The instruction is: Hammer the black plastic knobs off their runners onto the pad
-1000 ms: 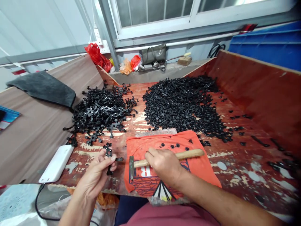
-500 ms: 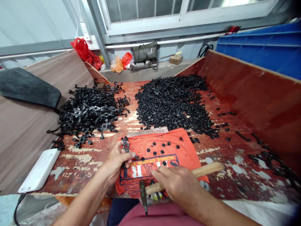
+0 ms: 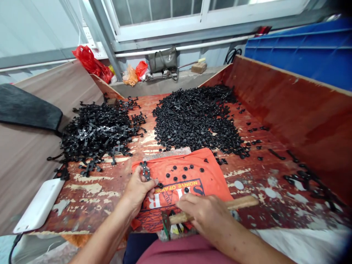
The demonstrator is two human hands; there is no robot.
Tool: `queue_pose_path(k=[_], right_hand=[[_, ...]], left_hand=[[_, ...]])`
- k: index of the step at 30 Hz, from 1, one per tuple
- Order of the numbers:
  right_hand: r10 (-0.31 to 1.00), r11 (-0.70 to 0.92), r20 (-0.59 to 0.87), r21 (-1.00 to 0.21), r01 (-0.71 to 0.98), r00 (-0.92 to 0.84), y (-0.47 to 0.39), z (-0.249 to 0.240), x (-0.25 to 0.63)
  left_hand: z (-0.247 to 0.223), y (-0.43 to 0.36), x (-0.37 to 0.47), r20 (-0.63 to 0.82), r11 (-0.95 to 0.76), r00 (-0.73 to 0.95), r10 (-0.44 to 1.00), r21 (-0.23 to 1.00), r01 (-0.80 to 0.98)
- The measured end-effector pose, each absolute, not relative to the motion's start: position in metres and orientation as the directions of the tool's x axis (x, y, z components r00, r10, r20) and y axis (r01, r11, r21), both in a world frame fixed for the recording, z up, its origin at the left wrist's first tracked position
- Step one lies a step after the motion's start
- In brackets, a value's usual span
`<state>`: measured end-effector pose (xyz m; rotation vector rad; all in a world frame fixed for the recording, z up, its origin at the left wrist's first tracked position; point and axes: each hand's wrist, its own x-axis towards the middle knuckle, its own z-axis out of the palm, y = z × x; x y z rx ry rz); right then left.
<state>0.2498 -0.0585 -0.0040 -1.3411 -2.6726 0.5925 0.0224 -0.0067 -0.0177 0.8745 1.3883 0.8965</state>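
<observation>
At the left part of an orange printed cloth, my left hand pinches a black jointed linkage piece with bright rivet dots. Its thumb tip lies close to a small round black part. My right hand is wrapped round the wooden handle of a hammer. The hammer's metal head points left, over the cloth's near edge. Several more small round black parts sit spread over the cloth between and beyond my hands.
A heap of black linkages lies at the left, and a larger heap of small black parts at the centre back. Wooden boards wall the worn red table. A white power bank with a cable lies front left; a blue crate stands behind right.
The view has shifted slightly to the right. The hammer head has turned and risen a little in my right hand. My left hand keeps hold of the linkage, which is slightly more tilted.
</observation>
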Motion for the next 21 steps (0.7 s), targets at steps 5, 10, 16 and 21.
queue_pose_path(k=[5,10,16,21], right_hand=[[0.807,0.327,-0.129,-0.715,0.618,-0.577,-0.054,0.026,0.257],[0.876,0.372,0.051,-0.705,0.604,-0.479,-0.05,0.036,0.258],[0.868,0.475,0.17,-0.563,0.677,-0.467,-0.052,0.014,0.244],[0.846,0.505,0.14,-0.519,0.69,-0.514,-0.05,-0.004,0.236]], left_hand=[[-0.023,-0.017,0.025,-0.341,0.342,-0.055,0.938,0.94,0.013],[-0.026,-0.023,0.028,-0.285,0.289,-0.1,0.953,0.957,0.023],[-0.023,-0.02,0.028,-0.345,0.349,-0.099,0.933,0.937,0.027],[-0.024,-0.02,0.029,-0.332,0.338,-0.11,0.937,0.94,0.041]])
